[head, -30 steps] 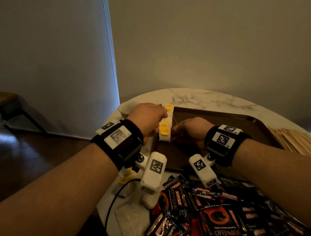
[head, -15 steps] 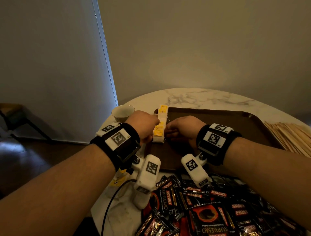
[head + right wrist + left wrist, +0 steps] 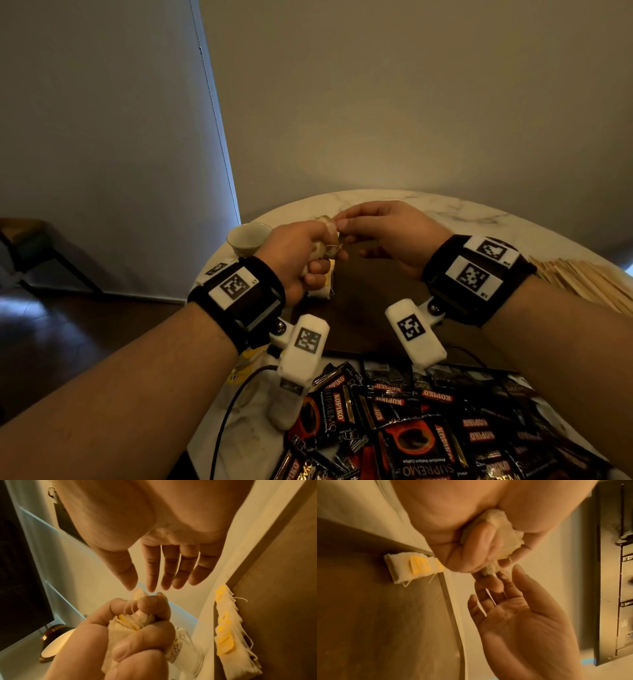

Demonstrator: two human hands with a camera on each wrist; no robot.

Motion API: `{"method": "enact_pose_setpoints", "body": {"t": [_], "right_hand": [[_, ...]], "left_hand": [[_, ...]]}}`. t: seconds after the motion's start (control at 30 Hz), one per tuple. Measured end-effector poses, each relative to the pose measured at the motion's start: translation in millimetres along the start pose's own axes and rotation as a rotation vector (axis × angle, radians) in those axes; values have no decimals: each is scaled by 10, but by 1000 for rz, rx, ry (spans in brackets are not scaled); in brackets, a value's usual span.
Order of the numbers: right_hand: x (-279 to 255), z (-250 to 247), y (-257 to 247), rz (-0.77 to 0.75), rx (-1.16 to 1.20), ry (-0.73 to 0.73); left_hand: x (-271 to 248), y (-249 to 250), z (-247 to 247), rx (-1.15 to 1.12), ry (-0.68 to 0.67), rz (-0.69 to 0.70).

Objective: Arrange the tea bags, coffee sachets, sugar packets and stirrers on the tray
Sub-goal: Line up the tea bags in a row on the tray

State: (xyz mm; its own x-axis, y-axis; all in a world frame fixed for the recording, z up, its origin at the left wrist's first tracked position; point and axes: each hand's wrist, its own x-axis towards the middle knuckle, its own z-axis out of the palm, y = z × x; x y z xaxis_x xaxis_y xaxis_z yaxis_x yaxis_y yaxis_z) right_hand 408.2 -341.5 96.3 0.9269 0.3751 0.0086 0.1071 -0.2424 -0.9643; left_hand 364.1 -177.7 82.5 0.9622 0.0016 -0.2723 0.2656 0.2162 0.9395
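Tea bags (image 3: 130, 627) sit bunched in the left hand (image 3: 301, 253), white paper and yellow tags crushed together inside the curled fingers, with loose strings trailing out past the thumb. This fist is raised above the left edge of the brown tray (image 3: 370, 301), clear of its surface.

A second lot, a row of tea bags (image 3: 229, 632) with yellow tags, lies on the tray floor hard against the raised left rim (image 3: 448, 601), overlapping one another in a line along that edge. To the right of this row the tray floor is bare brown.

Facing the fist, the right hand (image 3: 394, 236) is spread out, fingers (image 3: 169, 568) straight and slightly fanned, the palm turned toward the bundle. The tips of its thumb and forefinger reach the top of the bundle where a corner of paper and the strings stick out; whether they actually pinch anything cannot be told, and nothing lies in the palm.

Outward from the tray, a small white cup (image 3: 248, 236) stands on the marble table (image 3: 445, 209) just left of the left hand. A heap of wooden stirrers (image 3: 582, 281) lies on the table off the tray's right side. Nearest the person, black and red coffee sachets (image 3: 411, 431) are piled loosely across the table's near edge, just short of the tray's front rim, under both wrists.
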Motion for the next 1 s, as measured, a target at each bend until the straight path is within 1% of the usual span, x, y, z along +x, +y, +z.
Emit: {"method": "enact_pose_setpoints", "body": {"t": [0.1, 0.2, 0.27, 0.3, 0.37, 0.4, 0.43, 0.5, 0.57, 0.63, 0.77, 0.83, 1.0], "right_hand": [[-97, -20, 3, -71, -63, 2], [-163, -38, 30, -115, -70, -25], [-197, -45, 19, -157, -36, 16], [-208, -54, 2, -178, 34, 65], [-220, -78, -37, -227, 227, 166], [-222, -91, -54, -258, 285, 208], [-219, -102, -62, -286, 286, 240], [-215, -104, -56, -291, 200, 265], [-210, -88, -41, -267, 169, 251], [-207, -54, -32, -245, 196, 233], [-244, 46, -31, -213, 212, 162], [-263, 80, -13, -202, 185, 128], [-282, 135, 7, -121, 164, 58]], "left_hand": [[-59, -47, 31, -15, -106, 1], [-102, -84, 19, 17, -168, 36], [-125, -106, -2, 40, -188, 42], [-141, -116, -11, 61, -188, 39], [-161, -144, -28, 109, -143, 34], [-161, -163, -45, 125, -104, 43], [-156, -182, -65, 131, -58, 68], [-144, -199, -89, 119, 42, 162], [-154, -153, -75, 88, 106, 276], [-186, -61, -39, 84, 127, 373], [-208, 73, 16, 194, 142, 492], [-207, 104, 15, 217, 167, 516], [-202, 95, -81, 260, 223, 438]]}}
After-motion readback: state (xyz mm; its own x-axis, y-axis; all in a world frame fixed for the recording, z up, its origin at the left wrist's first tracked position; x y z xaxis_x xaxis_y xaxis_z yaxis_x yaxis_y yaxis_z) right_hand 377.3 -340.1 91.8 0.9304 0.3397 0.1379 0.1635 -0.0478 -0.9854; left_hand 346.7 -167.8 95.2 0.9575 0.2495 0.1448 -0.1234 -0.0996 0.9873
